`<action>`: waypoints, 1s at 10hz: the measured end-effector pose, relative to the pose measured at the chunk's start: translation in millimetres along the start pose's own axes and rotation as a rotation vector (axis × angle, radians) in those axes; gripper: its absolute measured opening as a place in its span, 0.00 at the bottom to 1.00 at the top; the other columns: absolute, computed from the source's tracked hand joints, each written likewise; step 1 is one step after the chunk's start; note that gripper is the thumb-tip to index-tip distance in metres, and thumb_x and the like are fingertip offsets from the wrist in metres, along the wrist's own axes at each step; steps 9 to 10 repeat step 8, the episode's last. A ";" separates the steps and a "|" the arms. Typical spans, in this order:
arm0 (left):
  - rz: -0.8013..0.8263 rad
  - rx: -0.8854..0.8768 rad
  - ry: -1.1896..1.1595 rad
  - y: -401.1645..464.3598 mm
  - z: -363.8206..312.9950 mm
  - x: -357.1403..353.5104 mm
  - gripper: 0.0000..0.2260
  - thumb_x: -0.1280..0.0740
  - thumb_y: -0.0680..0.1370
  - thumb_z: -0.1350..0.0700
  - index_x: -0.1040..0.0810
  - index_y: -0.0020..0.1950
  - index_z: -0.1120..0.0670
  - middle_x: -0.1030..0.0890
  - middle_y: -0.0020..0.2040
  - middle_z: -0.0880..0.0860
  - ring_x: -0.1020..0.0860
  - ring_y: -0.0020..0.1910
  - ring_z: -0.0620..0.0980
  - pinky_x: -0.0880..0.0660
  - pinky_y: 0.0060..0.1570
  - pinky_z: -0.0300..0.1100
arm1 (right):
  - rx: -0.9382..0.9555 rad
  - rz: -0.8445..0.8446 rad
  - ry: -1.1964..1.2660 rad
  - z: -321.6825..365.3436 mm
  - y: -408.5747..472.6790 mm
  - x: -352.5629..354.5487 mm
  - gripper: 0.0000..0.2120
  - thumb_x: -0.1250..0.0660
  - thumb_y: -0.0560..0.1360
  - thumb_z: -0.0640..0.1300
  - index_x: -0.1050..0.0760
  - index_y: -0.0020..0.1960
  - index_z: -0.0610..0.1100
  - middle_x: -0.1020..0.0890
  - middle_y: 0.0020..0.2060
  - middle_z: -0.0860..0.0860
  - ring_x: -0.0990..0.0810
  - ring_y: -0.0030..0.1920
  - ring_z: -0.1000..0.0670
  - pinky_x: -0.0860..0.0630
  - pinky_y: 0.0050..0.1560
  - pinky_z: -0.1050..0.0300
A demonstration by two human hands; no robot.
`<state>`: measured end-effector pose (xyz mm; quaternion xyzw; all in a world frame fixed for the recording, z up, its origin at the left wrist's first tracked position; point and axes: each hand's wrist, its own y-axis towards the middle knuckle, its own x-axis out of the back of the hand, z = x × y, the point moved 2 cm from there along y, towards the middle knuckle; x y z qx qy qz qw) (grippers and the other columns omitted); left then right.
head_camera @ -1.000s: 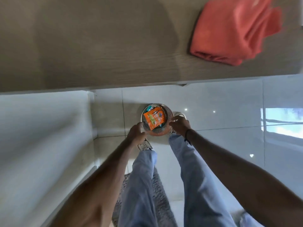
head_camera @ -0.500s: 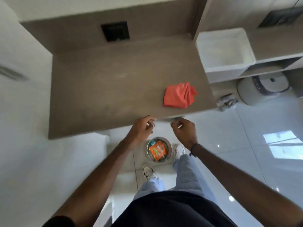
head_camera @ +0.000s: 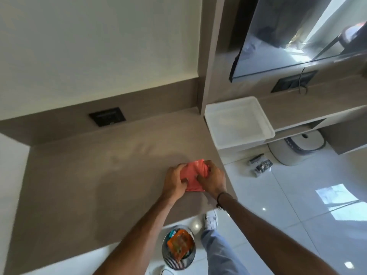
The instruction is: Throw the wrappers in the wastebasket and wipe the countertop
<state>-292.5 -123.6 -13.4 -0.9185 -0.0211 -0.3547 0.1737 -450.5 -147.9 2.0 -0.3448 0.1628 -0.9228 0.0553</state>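
Note:
A folded coral-red cloth [head_camera: 193,174] lies near the right end of the brown countertop [head_camera: 89,185]. My left hand [head_camera: 173,182] grips its left side and my right hand [head_camera: 213,180] grips its right side, fingers pinching the fabric. On the floor below the counter's front edge stands a mesh wastebasket [head_camera: 178,259]. An orange wrapper [head_camera: 179,245] and a bit of a teal one lie inside it.
A white plastic bin [head_camera: 238,124] stands just right of the counter. A black socket plate [head_camera: 107,116] sits in the back wall. A screen [head_camera: 297,36] hangs at upper right, a round white robot vacuum [head_camera: 297,147] and small packets [head_camera: 261,167] on the tiled floor.
Both hands rose from the wastebasket on the floor to the counter and took hold of the red cloth. The view lifted from the floor to the countertop and wall.

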 end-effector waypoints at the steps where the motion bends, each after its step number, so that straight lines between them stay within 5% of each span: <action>1: -0.015 -0.035 0.006 39.4 -27.8 -9.1 0.28 0.30 0.67 0.66 0.21 0.67 0.53 0.17 0.62 0.56 0.20 0.61 0.55 0.27 0.66 0.39 | -0.019 -0.016 0.031 1.5 42.8 28.4 0.18 0.26 0.68 0.45 0.23 0.57 0.50 0.18 0.42 0.53 0.18 0.44 0.48 0.28 0.40 0.61; 2: -0.018 -0.052 -0.042 82.0 -66.4 -20.2 0.28 0.30 0.67 0.67 0.22 0.67 0.55 0.17 0.62 0.55 0.20 0.61 0.54 0.29 0.64 0.36 | -0.004 -0.060 0.021 -0.8 92.2 59.9 0.19 0.26 0.67 0.44 0.22 0.57 0.50 0.16 0.43 0.52 0.18 0.44 0.47 0.26 0.41 0.59; 4: 0.046 -0.040 -0.111 166.6 -142.2 -45.7 0.23 0.30 0.71 0.66 0.24 0.64 0.53 0.19 0.62 0.56 0.20 0.60 0.56 0.21 0.62 0.51 | 0.025 -0.145 -0.047 4.3 191.1 127.9 0.18 0.27 0.70 0.43 0.22 0.59 0.46 0.17 0.45 0.49 0.21 0.43 0.49 0.21 0.48 0.55; 5: 0.099 -0.045 0.012 198.8 -148.8 -64.6 0.21 0.29 0.72 0.62 0.24 0.65 0.52 0.18 0.62 0.55 0.20 0.59 0.58 0.21 0.61 0.52 | 0.034 -0.148 -0.079 -3.5 230.5 138.6 0.12 0.31 0.72 0.45 0.20 0.56 0.47 0.14 0.45 0.47 0.17 0.44 0.45 0.18 0.48 0.50; 7: 0.037 -0.121 0.271 205.9 -140.7 -48.9 0.19 0.31 0.75 0.60 0.22 0.66 0.55 0.19 0.63 0.55 0.24 0.64 0.57 0.26 0.65 0.50 | -0.055 -0.087 -0.180 -18.3 257.4 140.5 0.21 0.32 0.69 0.44 0.21 0.63 0.52 0.14 0.49 0.43 0.16 0.50 0.39 0.18 0.52 0.47; 8: -0.051 -0.198 0.358 199.9 -126.9 -29.4 0.17 0.32 0.76 0.59 0.22 0.64 0.54 0.19 0.62 0.54 0.24 0.63 0.56 0.26 0.64 0.49 | -0.056 -0.209 -0.039 -19.8 252.9 150.0 0.18 0.30 0.71 0.48 0.20 0.61 0.52 0.14 0.49 0.44 0.15 0.50 0.40 0.18 0.51 0.48; 10: -0.051 -0.198 0.358 199.9 -126.9 -29.4 0.17 0.32 0.76 0.59 0.22 0.64 0.54 0.19 0.62 0.54 0.24 0.63 0.56 0.26 0.64 0.49 | -0.056 -0.209 -0.039 -19.8 252.9 150.0 0.18 0.30 0.71 0.48 0.20 0.61 0.52 0.14 0.49 0.44 0.15 0.50 0.40 0.18 0.51 0.48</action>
